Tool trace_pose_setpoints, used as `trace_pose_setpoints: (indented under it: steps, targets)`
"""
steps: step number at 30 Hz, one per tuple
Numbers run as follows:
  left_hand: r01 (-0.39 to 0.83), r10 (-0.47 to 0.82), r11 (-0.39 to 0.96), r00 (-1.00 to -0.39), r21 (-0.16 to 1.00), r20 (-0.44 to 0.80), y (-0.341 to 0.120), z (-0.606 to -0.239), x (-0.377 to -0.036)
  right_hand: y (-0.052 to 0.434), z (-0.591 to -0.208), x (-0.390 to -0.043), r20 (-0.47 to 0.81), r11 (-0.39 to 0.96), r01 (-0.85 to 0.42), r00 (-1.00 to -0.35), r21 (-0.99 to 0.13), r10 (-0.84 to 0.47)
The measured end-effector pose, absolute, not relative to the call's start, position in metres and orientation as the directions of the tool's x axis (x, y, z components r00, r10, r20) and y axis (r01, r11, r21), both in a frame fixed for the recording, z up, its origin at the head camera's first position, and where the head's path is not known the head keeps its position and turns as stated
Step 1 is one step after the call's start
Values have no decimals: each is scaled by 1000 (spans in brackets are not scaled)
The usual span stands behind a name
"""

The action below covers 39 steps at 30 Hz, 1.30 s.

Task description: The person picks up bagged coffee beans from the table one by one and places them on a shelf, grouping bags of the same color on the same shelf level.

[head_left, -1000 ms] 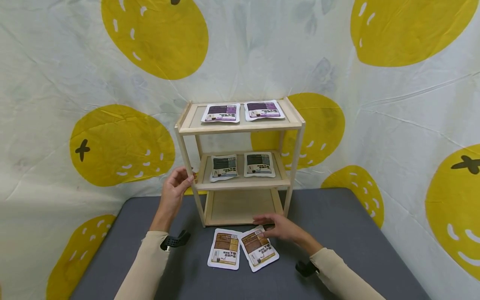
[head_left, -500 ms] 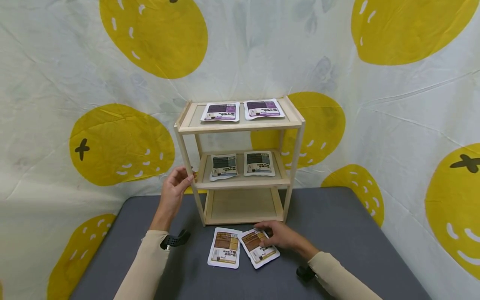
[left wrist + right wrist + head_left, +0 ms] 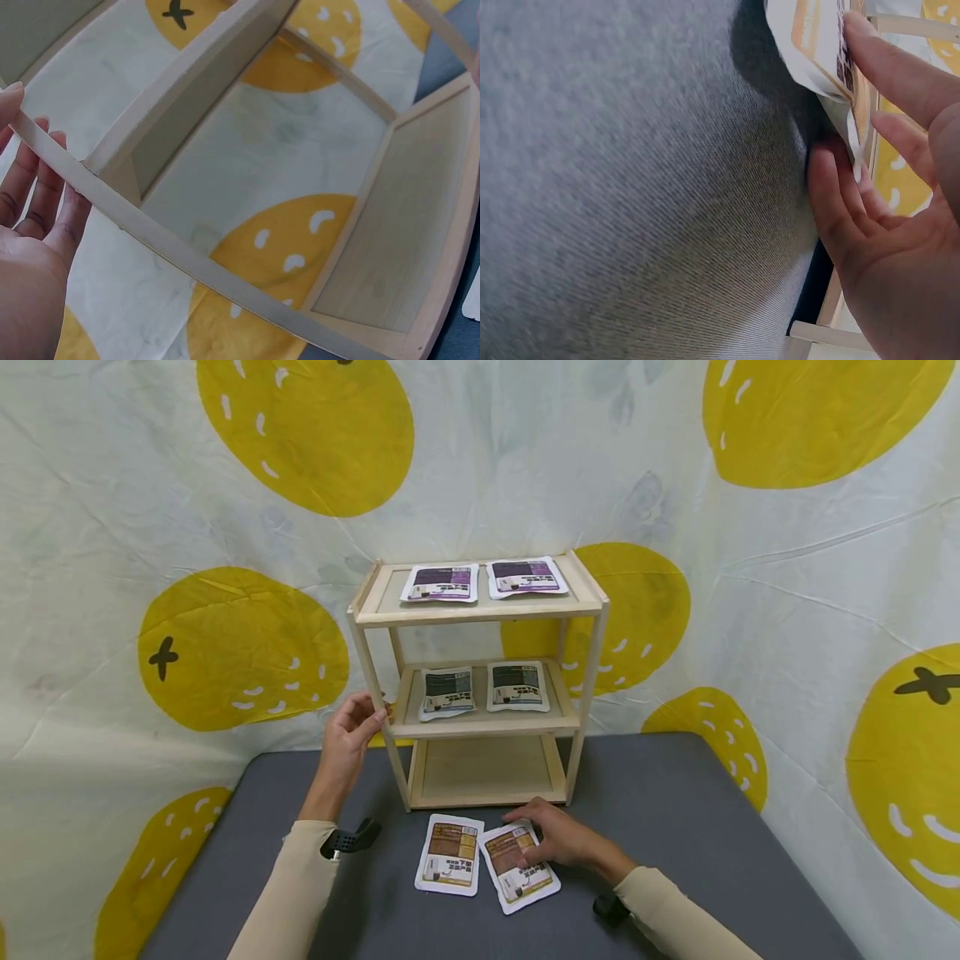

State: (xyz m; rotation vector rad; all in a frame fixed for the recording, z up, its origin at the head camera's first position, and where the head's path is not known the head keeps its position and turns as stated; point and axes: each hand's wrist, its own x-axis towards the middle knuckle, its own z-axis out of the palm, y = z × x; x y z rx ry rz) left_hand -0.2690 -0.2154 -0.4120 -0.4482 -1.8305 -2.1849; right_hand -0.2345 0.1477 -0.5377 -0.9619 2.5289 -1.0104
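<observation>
My left hand (image 3: pixel 352 735) holds the front left post of a small wooden shelf rack (image 3: pixel 483 728), its thumb on the front of the post; in the left wrist view the fingers (image 3: pixel 41 195) show behind that post (image 3: pixel 187 259). On the dark grey table lie two flat pouches with brown labels and white edges. My right hand (image 3: pixel 562 837) pinches the right pouch (image 3: pixel 510 881) along its right edge. The right wrist view shows the thumb (image 3: pixel 889 64) on its face and fingers (image 3: pixel 832 187) under the edge. The left pouch (image 3: pixel 450 854) lies untouched beside it.
Two purple-labelled pouches (image 3: pixel 442 583) lie on the rack's top shelf. On the middle shelf are two dark green-labelled pouches (image 3: pixel 517 686). The bottom shelf (image 3: pixel 483 770) is a bare wooden panel. Behind the table (image 3: pixel 660 827) hangs a white cloth (image 3: pixel 465 460) with yellow fruit prints.
My right hand has come down and its thumb has moved further over the right pouch. That pouch has turned and shifted slightly away from the left one. My left hand stays on the post.
</observation>
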Motion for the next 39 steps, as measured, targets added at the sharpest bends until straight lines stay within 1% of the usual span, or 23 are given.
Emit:
trace_pose_setpoints:
  steps: [6,12,15,20,25,31,39]
  targets:
    - [386,-2,-165,-920,908,391,-215,-412,-269,150,-540,-232,-3,483,-404,-765,-777,-644]
    - [387,3,-171,-920,906,393,-216,-413,-270,151,-544,-235,54,336,-387,-720,-859,-692]
    - [385,7,-177,-920,906,392,-216,-413,-270,151,-545,-236,73,298,-382,-713,-875,-697]
    - [389,20,-172,-917,905,398,-217,-413,-270,150,-547,-235,53,319,-349,-744,-881,-666]
    - [388,22,-160,-918,908,396,-217,-413,-269,149,-548,-235,-15,371,-284,-777,-884,-630]
    - [388,18,-163,-918,907,396,-217,-412,-268,149,-547,-235,-57,389,-250,-777,-887,-627]
    - [389,17,-154,-918,909,396,-217,-412,-267,148,-539,-237,-27,383,-276,-780,-881,-625]
